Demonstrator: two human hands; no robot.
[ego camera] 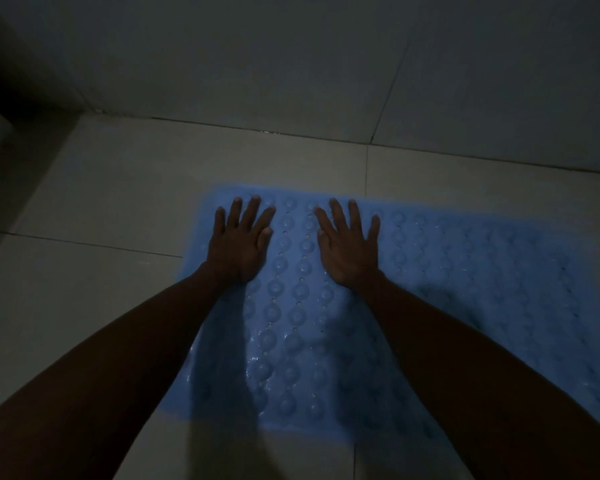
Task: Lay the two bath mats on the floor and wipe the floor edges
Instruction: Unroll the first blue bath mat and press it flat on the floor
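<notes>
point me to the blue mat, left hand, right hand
blue mat [465, 258], head view, bare bumpy surface right of the hands
left hand [238, 244], head view, back of the hand
right hand [347, 249], head view, back of the hand

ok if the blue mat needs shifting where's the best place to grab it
Probably the far left corner of the mat, coming in from the bare floor on the left. The mat lies flat with both hands, left and right, pressing on it open-palmed, so only an edge can be pinched, and that corner sits just past the left hand's fingertips.
</notes>
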